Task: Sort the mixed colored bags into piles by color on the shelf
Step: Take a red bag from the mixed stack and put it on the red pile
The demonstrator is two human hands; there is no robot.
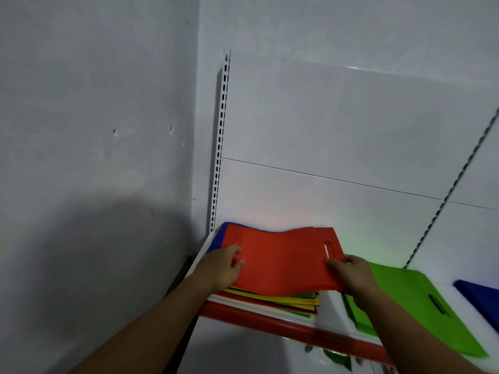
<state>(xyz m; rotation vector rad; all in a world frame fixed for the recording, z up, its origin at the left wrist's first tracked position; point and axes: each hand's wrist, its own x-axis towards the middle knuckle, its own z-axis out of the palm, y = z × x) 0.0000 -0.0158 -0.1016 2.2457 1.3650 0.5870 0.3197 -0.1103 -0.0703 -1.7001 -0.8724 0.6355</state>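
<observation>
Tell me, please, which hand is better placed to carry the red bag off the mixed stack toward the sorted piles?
Likely the right: the right hand grips the red bag at the edge nearest the green pile and blue bag, both to its right; the left hand holds the far end by the wall.

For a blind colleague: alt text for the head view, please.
The left hand and right hand grip a red bag by its ends, atop a mixed stack at the left end of a shelf. A green bag lies to the right, a blue bag beyond it.
</observation>
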